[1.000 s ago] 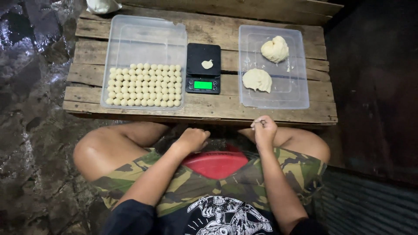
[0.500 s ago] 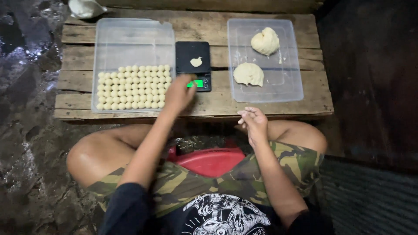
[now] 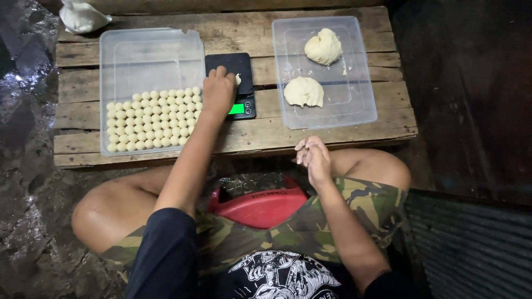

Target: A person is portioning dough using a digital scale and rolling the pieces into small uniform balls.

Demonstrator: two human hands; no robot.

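Reaching onto the black digital scale (image 3: 235,83), the left hand (image 3: 218,91) covers a small dough piece (image 3: 238,79) on the platform; only a pale edge peeks out beside the fingers, which curl down over it. Whether they already pinch it, I cannot tell. Dough looks soft, light, a bit tacky: likely dents if squeezed, so a gentle fingertip pinch from the sides suits it best. The right hand (image 3: 313,156) hangs off the table edge above the knee, fingertips gathered together, maybe rolling a bit of dough; contents not visible.

Just left of the scale, a clear tray (image 3: 149,52) holds neat rows of small dough balls (image 3: 154,119) filling its near half. Right of the scale, a second clear tray (image 3: 332,116) carries two big dough lumps (image 3: 303,91), apart from each other.

Everything sits on a low table of rough wooden planks (image 3: 249,135), gaps between the boards. A white bag (image 3: 82,16) lies at the far left corner. The person sits cross-legged on a red stool (image 3: 260,205); the floor (image 3: 27,166) looks dark, wet, uneven. Dim room.
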